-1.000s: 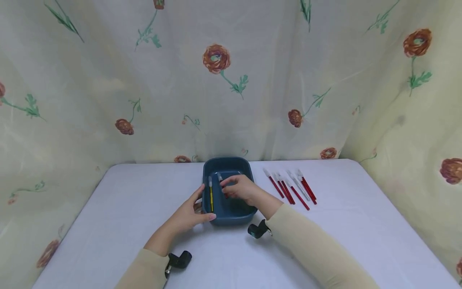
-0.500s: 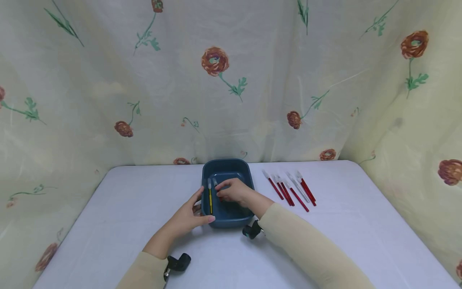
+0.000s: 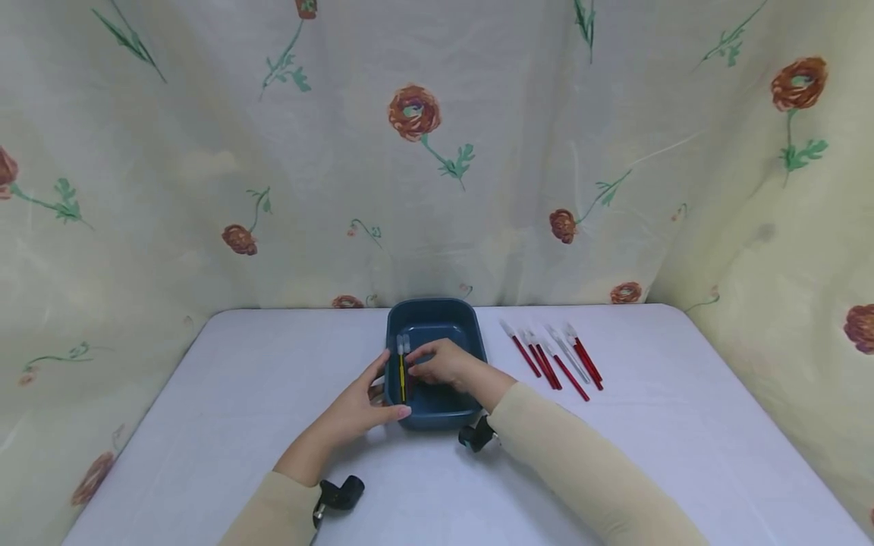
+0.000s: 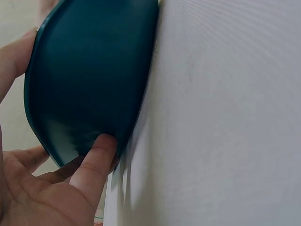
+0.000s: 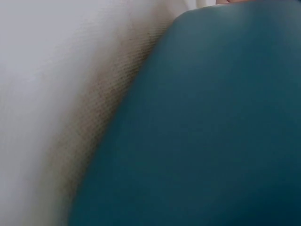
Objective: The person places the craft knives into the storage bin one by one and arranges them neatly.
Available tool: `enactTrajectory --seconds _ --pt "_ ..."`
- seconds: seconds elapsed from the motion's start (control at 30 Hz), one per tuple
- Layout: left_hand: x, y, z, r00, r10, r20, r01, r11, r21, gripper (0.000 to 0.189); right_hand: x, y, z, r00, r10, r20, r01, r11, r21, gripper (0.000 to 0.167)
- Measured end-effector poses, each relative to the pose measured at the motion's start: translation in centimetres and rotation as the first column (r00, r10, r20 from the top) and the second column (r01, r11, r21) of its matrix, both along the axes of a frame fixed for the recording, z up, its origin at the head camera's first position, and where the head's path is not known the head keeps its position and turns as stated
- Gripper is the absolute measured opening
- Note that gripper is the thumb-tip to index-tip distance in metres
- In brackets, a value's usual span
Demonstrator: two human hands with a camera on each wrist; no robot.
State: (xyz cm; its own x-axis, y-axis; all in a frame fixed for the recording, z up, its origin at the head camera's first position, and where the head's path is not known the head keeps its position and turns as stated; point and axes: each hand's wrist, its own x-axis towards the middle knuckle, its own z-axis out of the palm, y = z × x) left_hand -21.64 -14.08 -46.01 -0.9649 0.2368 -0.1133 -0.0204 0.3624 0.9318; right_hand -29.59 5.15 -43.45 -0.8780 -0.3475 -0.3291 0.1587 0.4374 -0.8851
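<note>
A dark blue tray [image 3: 447,419] stands at the middle of the table's far side. My left hand [image 3: 356,406] grips its left side, thumb at the near corner; the left wrist view shows the fingers [image 4: 96,162] against the outer wall. Inside the tray, my right hand [image 3: 444,364] pinches a slim red pen-like stick with a pale cap [image 3: 407,343]. It lies alongside a yellow stick [image 3: 402,375] with a similar cap, close by or touching. Most of the red shaft is hidden behind the fingers. The right wrist view holds mainly the tray's wall [image 5: 197,122].
Right of the tray, several capped red sticks [image 3: 526,356] and a silver one [image 3: 570,358] lie slanted on the white tabletop [image 3: 683,425]. A flowered curtain [image 3: 478,227] hangs behind the table. A small black camera [image 3: 344,493] is on the left wrist.
My right hand has moved left inside the tray, bringing the red stick from apart to right beside the yellow one. My left hand stays on the tray's side.
</note>
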Motion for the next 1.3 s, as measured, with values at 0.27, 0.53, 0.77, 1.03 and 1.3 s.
enactTrajectory --seconds 0.27,0.53,0.77,1.03,1.3 --pt "0.0 0.2 0.0 1.000 0.017 0.002 -0.017 1.000 -0.022 0.102 0.2 1.7 1.1 0.997 0.057 -0.059 -0.055 0.998 0.035 0.026" --pt "0.0 0.1 -0.2 1.000 0.029 0.008 -0.029 0.998 -0.050 0.106 0.9 4.8 3.4 0.973 0.133 -0.190 -0.112 0.987 0.118 0.029" --pt "0.1 0.2 -0.1 1.000 0.031 0.002 -0.031 0.999 -0.045 0.106 1.8 7.4 5.8 0.960 0.138 -0.245 -0.096 0.980 0.175 0.028" --pt "0.0 0.2 -0.2 0.999 0.028 -0.015 -0.029 0.999 -0.039 0.105 2.7 10.8 8.2 0.947 0.133 -0.291 -0.065 0.970 0.234 0.028" --pt "0.1 0.2 0.0 1.000 0.028 -0.010 -0.029 0.999 -0.036 0.106 2.9 14.9 9.2 0.946 0.097 -0.308 -0.026 0.973 0.229 0.031"
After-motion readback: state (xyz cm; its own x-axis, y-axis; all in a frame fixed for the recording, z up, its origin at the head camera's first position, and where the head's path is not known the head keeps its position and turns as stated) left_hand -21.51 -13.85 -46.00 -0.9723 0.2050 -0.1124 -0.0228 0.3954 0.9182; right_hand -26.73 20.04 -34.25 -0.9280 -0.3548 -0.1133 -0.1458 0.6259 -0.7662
